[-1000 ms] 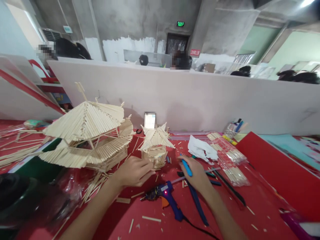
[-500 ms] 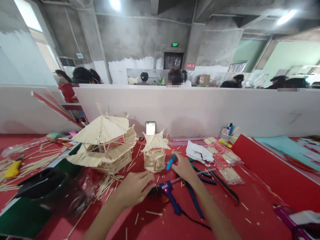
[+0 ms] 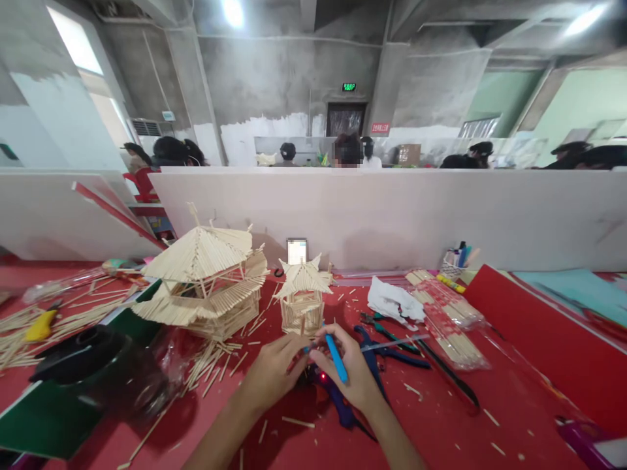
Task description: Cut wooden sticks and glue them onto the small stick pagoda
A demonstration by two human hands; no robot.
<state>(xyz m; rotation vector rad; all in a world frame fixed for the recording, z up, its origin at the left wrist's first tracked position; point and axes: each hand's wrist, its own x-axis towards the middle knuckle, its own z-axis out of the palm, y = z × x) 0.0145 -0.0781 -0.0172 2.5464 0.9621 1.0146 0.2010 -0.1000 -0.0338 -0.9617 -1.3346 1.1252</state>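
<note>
My right hand (image 3: 349, 375) is closed around a light blue pen-like tool (image 3: 336, 358), held over the red table (image 3: 490, 418). My left hand (image 3: 274, 372) meets it from the left, fingers pinched at the tool's tip; what they pinch is too small to make out. Both hands hover just in front of a small pavilion model made of wooden sticks (image 3: 302, 297). A blue glue gun (image 3: 337, 401) with a red light lies right under my hands. A larger stick pavilion (image 3: 206, 281) stands to the left.
Loose sticks (image 3: 215, 362) litter the table around the models. Blue-handled pliers (image 3: 386, 343), packs of sticks (image 3: 448, 320) and crumpled tissue (image 3: 392, 300) lie to the right. A black object (image 3: 93, 365) sits at the left. A white partition (image 3: 392, 215) closes the back; other people sit beyond it.
My right hand drew back from beside the small pavilion with the blue tool. My two hands came together over the glue gun. The view tilted up.
</note>
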